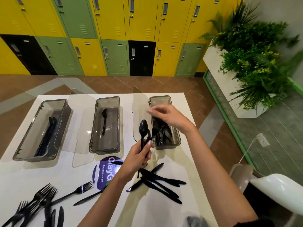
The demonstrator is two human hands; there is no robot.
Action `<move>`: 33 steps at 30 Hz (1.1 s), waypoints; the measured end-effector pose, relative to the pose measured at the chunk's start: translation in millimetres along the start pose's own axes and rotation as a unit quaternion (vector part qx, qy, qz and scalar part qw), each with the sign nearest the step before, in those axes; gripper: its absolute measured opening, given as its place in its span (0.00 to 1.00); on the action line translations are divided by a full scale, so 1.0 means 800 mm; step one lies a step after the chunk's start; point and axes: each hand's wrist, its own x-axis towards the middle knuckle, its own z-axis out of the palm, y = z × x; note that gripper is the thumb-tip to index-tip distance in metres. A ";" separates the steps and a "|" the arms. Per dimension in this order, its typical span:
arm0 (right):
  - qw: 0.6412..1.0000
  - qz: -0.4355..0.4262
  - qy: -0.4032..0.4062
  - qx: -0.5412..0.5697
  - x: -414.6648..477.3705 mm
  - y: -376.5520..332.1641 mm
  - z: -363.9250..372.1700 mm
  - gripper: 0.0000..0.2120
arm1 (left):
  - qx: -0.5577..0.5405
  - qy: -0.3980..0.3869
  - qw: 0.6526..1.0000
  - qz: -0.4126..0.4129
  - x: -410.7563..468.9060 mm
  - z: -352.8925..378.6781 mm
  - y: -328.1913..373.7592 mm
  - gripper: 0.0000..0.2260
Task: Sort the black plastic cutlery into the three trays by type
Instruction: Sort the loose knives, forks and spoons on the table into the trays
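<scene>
Three smoky transparent trays are sitting in a row across the far part of the white table [68, 174], each with its hinged lid swung open. The left tray [24, 145] is holding a bundle of black cutlery lying lengthwise — which type it is, I cannot tell through the tinted wall. The middle tray [106, 148] is holding a single black spoon [104, 120], bowl toward the far end. The right tray [176, 138] is holding a loose heap of black spoons [161, 133], their handles crossing.

The left hand [139, 157] is gripping a few spoons [144, 128] by their handles, fingers closed around them, bowls pointing up just beside the near left corner of the right tray. The right hand [167, 116] is hovering over the right tray with its fingers loosely curled and blurred; whether it is holding anything, I cannot tell.

On the table nearer the person, a pile of black knives [157, 184] is lying crossed, just right of a round purple sticker [102, 174]. A cluster of black forks [39, 200] is lying at the near left — one fork [80, 190] is resting apart from it, tines toward the sticker, and a lone knife [88, 198] is lying beside it.
</scene>
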 end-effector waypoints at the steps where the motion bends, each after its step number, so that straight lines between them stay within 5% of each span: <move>1: 0.999 0.009 -0.048 -0.012 -0.001 -0.003 0.001 0.15 | 0.006 -0.003 1.000 0.000 0.000 0.000 0.001 0.15; 4: 0.996 0.003 -0.091 -0.010 0.001 -0.005 0.000 0.10 | 0.006 -0.003 1.000 0.008 0.002 0.003 0.003 0.15; 8: 0.994 -0.025 -0.043 0.099 0.011 -0.005 -0.015 0.06 | 0.005 0.010 1.000 0.020 0.004 -0.001 0.004 0.13; 13: 0.953 -0.017 0.205 0.221 0.023 -0.004 -0.047 0.10 | 0.012 0.021 0.999 0.027 0.004 -0.011 -0.003 0.12; 17: 0.939 0.016 0.324 0.111 0.038 0.035 -0.049 0.05 | 0.006 0.034 0.999 0.035 0.002 -0.013 -0.007 0.12; 22: 0.956 0.052 0.287 -0.022 0.035 0.086 -0.011 0.08 | -0.007 0.048 0.998 0.045 -0.002 -0.015 -0.002 0.14; 26: 0.952 0.032 0.305 -0.014 0.015 0.070 0.014 0.10 | -0.015 0.044 0.998 0.053 -0.009 -0.018 0.002 0.14; 29: 0.972 0.000 0.211 0.101 -0.004 0.034 0.038 0.12 | -0.018 0.045 0.997 0.051 -0.013 -0.022 0.004 0.13; 33: 0.989 -0.038 0.087 0.117 -0.021 0.009 0.072 0.13 | -0.007 0.045 0.997 0.061 -0.025 -0.028 0.007 0.14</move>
